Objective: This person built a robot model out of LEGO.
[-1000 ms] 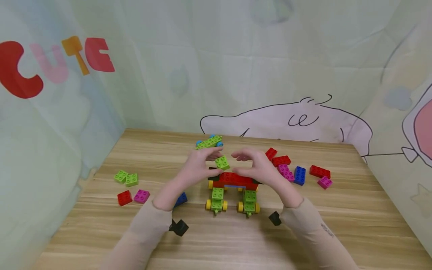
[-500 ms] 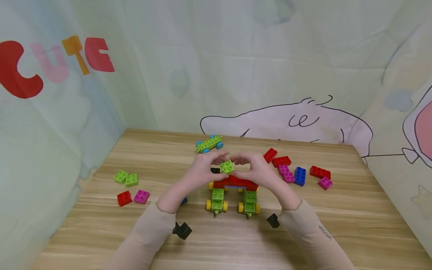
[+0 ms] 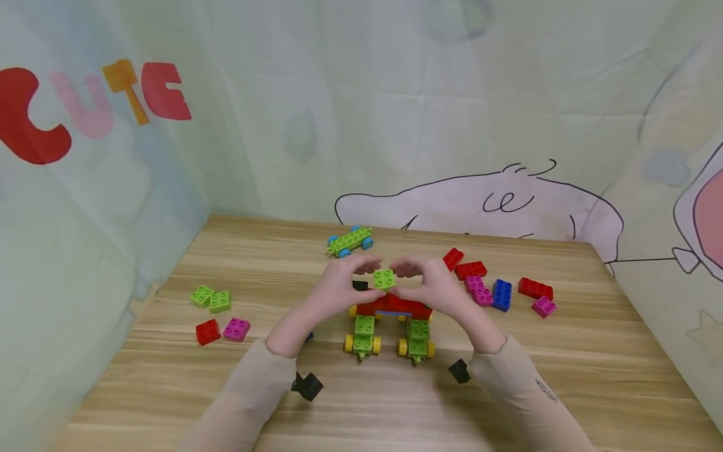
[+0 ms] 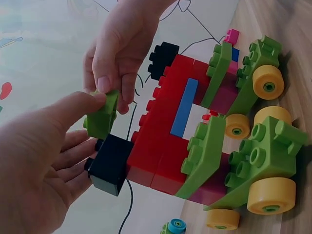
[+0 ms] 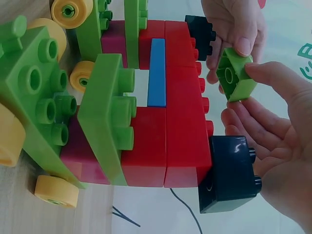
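A light green square brick (image 3: 384,279) is held level over the middle of the built toy, studs up. My left hand (image 3: 339,282) pinches it from the left, thumb at its near side. From the right, my right hand (image 3: 426,285) pinches it too, its thumb (image 5: 273,78) on the brick's edge. Just below is the toy's long red top (image 5: 187,107), with a black brick (image 4: 111,163) at either end and a blue brick (image 5: 157,73) underneath. Two green wheeled bases (image 3: 363,344) with yellow wheels carry it, with magenta bricks (image 5: 85,151) in between.
A green wheeled base with blue wheels (image 3: 350,241) stands at the back. Loose green (image 3: 220,301), red (image 3: 208,332) and magenta (image 3: 236,329) bricks lie on the left. On the right are several red (image 3: 535,288) and magenta bricks and a blue brick (image 3: 501,294).
The green brick has moved right and slightly down in the left hand and turned squarer to the view. The right hand, earlier apart from it, has closed in and now holds it too.
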`<action>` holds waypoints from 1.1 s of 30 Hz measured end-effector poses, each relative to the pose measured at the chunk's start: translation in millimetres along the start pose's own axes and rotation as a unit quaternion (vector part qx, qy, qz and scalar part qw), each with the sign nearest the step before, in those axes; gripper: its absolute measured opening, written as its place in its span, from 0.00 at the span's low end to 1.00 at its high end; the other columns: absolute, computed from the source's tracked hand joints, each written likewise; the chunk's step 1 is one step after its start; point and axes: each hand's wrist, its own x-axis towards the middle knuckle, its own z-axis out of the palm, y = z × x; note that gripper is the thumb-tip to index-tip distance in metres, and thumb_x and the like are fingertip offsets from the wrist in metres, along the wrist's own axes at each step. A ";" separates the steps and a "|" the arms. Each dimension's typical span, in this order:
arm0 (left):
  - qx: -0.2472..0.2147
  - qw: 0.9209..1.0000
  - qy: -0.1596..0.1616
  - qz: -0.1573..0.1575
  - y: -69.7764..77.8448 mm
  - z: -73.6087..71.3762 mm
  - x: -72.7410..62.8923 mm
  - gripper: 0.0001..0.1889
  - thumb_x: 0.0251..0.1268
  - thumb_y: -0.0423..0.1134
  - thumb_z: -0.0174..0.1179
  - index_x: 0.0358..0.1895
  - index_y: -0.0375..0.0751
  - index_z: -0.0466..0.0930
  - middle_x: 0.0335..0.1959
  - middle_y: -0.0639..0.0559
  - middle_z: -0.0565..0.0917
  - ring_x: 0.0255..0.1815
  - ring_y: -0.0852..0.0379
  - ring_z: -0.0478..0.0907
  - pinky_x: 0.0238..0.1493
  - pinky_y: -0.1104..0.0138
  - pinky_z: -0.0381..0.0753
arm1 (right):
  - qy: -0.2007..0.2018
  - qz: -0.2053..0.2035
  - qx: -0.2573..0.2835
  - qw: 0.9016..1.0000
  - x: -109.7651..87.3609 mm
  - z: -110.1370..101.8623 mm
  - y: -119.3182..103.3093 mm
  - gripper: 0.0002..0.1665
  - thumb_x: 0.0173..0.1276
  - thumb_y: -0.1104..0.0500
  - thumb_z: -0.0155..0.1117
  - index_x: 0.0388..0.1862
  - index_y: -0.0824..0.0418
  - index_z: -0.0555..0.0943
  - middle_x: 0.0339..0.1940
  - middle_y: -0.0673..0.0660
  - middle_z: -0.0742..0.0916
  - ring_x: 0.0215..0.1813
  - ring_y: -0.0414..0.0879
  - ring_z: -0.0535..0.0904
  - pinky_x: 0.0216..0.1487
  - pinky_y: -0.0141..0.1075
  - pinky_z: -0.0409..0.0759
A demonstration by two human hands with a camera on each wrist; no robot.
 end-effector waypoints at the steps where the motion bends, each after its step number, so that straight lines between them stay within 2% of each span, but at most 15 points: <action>1: -0.001 1.000 0.000 -0.003 -0.9 0.4 -0.1 0.28 0.54 0.37 0.73 0.59 0.32 0.77 0.53 0.42 0.84 0.52 0.47 0.82 0.57 0.56 0.81 | 0.002 0.003 0.002 1.000 -0.5 -0.3 -0.1 0.19 0.60 0.58 0.72 0.49 0.63 0.83 0.47 0.58 0.88 0.48 0.51 0.84 0.55 0.49 0.82; 6: -0.006 1.000 -0.003 -0.009 -4.2 1.8 -0.8 0.26 0.56 0.39 0.72 0.57 0.33 0.79 0.53 0.43 0.85 0.52 0.47 0.82 0.57 0.56 0.81 | 0.004 0.016 0.009 1.000 -1.8 -0.4 1.4 0.19 0.60 0.58 0.73 0.49 0.62 0.83 0.47 0.57 0.88 0.48 0.51 0.84 0.55 0.48 0.82; 16: -0.011 1.000 -0.008 0.008 -7.1 4.0 -1.0 0.19 0.57 0.38 0.71 0.52 0.36 0.83 0.48 0.45 0.86 0.50 0.48 0.82 0.55 0.56 0.82 | -0.006 0.015 0.019 1.000 -3.7 -2.6 2.0 0.19 0.60 0.58 0.73 0.49 0.64 0.83 0.45 0.58 0.88 0.48 0.51 0.84 0.55 0.48 0.82; 22: -0.004 1.000 -0.024 0.006 -7.8 3.9 0.0 0.18 0.59 0.38 0.70 0.52 0.36 0.83 0.49 0.45 0.86 0.51 0.48 0.82 0.55 0.54 0.81 | -0.022 0.007 0.007 1.000 -2.3 -3.1 4.8 0.20 0.59 0.59 0.73 0.50 0.64 0.83 0.46 0.58 0.88 0.47 0.51 0.84 0.55 0.47 0.82; 33: 0.028 0.998 -0.062 -0.006 -8.5 0.4 3.8 0.19 0.58 0.40 0.70 0.52 0.38 0.83 0.49 0.46 0.86 0.52 0.49 0.81 0.57 0.53 0.80 | -0.060 0.010 -0.016 0.998 3.8 -1.8 9.1 0.15 0.60 0.57 0.73 0.45 0.60 0.85 0.42 0.54 0.89 0.47 0.48 0.83 0.54 0.46 0.82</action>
